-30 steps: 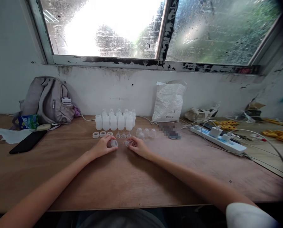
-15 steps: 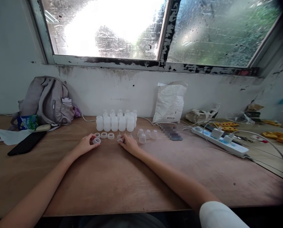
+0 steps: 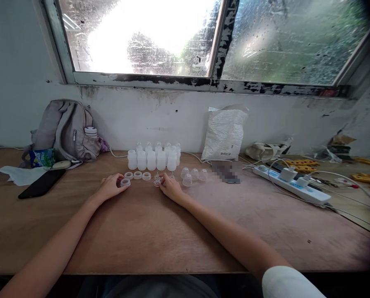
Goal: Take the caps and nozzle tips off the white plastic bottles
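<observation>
Hands moved apart since a second ago | left hand [image 3: 109, 187] pinching ring [image 3: 125, 182] | right hand [image 3: 170, 188] fingertips on clear nipple [image 3: 157, 182] (grip unclear) | worktop [image 3: 160, 231]

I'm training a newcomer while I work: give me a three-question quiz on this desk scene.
1. True or false: the left hand touches a white ring on the table.
2. What lies nearest the right hand: A) backpack, B) small clear piece, C) power strip?
3. Fill in: the white bottles stand in ___ rows.

Key: 1 true; 2 B; 3 two.
</observation>
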{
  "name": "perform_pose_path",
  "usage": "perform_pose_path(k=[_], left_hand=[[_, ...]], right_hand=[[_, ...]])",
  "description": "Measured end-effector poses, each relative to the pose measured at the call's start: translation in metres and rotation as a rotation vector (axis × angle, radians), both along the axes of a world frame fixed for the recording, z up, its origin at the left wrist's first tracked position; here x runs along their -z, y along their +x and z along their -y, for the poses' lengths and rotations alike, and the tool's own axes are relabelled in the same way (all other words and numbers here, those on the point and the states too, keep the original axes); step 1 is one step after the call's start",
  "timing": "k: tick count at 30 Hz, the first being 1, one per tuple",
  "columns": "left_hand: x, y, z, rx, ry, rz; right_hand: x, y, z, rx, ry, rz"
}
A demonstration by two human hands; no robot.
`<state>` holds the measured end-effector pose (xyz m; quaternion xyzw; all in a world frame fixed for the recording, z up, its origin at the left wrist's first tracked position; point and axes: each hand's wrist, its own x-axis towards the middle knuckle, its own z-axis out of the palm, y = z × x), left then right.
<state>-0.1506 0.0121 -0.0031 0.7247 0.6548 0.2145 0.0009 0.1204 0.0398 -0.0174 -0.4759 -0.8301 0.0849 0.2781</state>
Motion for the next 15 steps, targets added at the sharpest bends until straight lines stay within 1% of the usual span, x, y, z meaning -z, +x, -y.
perform_pose_path(k=[3,5,9,11,13,15], left_hand=[[-0.001,0.002,0.002,-0.003,0.013,-0.003],[-0.002,0.005,0.004,0.012,0.052,-0.013],[-0.004,0.013,0.008,0.031,0.194,-0.05],[-0.006,0.02,0.012,0.069,0.27,-0.056],[-0.009,0.027,0.015,0.145,0.323,-0.039],[-0.011,0.037,0.02,0.249,0.348,-0.012]], right_hand=[[0.0,0.0,0.0,-0.006,-0.005,-0.008],[0.001,0.0,-0.001,-0.011,0.009,-0.027],[0.004,0.0,-0.001,0.01,0.078,-0.091],[0.002,0.0,-0.001,0.028,0.118,-0.127],[-0.005,0.002,-0.003,0.053,0.158,-0.153],[-0.019,0.005,-0.01,0.076,0.206,-0.156]])
